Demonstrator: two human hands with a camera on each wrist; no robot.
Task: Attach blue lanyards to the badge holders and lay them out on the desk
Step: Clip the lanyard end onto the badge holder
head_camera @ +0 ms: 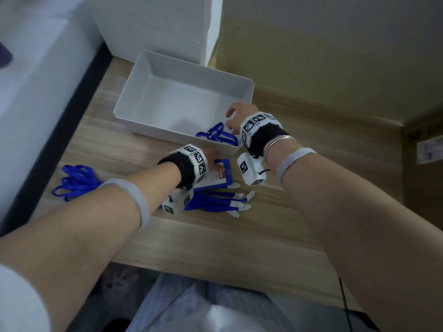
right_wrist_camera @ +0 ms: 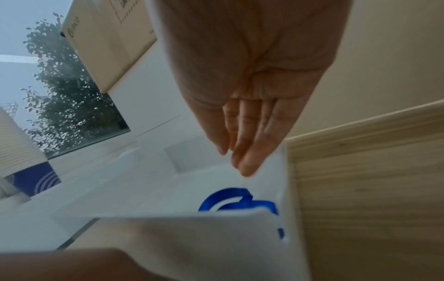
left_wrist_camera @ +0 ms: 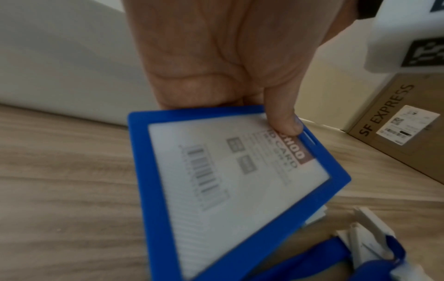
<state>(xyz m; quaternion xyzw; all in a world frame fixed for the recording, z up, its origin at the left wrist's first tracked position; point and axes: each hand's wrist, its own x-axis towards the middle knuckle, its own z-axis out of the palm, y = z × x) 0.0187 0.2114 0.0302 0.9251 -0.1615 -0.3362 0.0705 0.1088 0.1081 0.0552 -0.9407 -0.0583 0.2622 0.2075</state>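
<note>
One lanyard (head_camera: 217,134) lies coiled in the white tray (head_camera: 153,68); reaching with straight-fingered right hand (head_camera: 236,116) could snag loops while left hand (left_wrist_camera: 216,57) pinches the badge holder (left_wrist_camera: 228,190).

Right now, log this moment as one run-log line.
left hand: grips badge holder | right hand: open above lanyard in white tray | holder: no lanyard attached yet

On the wooden counter (head_camera: 215,240) a white tray (head_camera: 134,92) holds one blue lanyard (head_camera: 217,134) in its near right corner. The right hand (head_camera: 236,116) hangs over that corner, fingers loose. The left hand (head_camera: 211,155) holds a blue badge holder (head_camera: 224,174) above a row of lanyards with white clips (head_camera: 220,201). More lanyards (head_camera: 74,180) lie piled at the left.
</note>
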